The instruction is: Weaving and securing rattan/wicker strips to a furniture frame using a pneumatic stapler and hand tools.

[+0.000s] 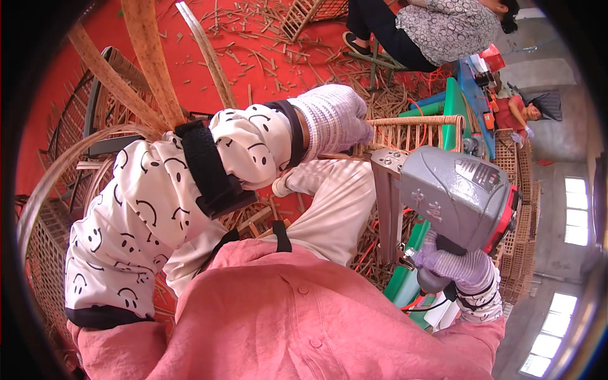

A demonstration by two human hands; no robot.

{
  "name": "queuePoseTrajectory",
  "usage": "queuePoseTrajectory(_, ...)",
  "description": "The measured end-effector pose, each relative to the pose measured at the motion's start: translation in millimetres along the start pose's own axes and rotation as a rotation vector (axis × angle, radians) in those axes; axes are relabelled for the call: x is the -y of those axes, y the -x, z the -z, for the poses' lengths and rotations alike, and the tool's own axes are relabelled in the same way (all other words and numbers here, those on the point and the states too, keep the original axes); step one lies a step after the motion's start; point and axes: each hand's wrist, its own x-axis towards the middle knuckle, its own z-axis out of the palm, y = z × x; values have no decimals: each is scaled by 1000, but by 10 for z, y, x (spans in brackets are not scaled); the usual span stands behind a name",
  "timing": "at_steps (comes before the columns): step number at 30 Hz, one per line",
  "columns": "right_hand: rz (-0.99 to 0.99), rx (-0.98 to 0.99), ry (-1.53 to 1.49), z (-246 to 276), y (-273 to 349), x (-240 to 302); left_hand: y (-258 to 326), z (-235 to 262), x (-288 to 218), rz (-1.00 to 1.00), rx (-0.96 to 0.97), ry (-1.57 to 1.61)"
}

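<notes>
My left hand (335, 120), in a pale lilac knit glove, is closed at the left end of a small woven wooden-strip frame (415, 130). Its fingertips are hidden, but it appears to grip the frame's edge. My right hand (459, 263), gloved as well, is wrapped round the handle of a grey nail gun (449, 196) with red trim. The gun's long metal magazine (387, 209) stands just right of the left hand, its upper end close to the frame. White sleeves with black smiling faces cover my forearms; a black strap (206, 168) circles the left one.
Long bent wooden strips (149, 60) rise beside my left arm, near woven baskets (54, 228). Wood scraps litter the red floor (183, 38). A green bench edge (453, 104) runs past the gun. A person (437, 31) sits at upper right; another (510, 114) is beyond, near stacked woven pieces (516, 234).
</notes>
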Motion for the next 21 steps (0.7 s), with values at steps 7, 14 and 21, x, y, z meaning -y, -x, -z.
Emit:
queuePoseTrajectory(7,-138,98,-69,10,-33,120,95,34,-33,31,-13,-6)
queuePoseTrajectory(14,-87,42,103,34,100,412,-25,-5,-246,-59,-1,-63)
queuePoseTrajectory(21,368,97,639,84,-86,416,106,14,-38,2,-16,-64)
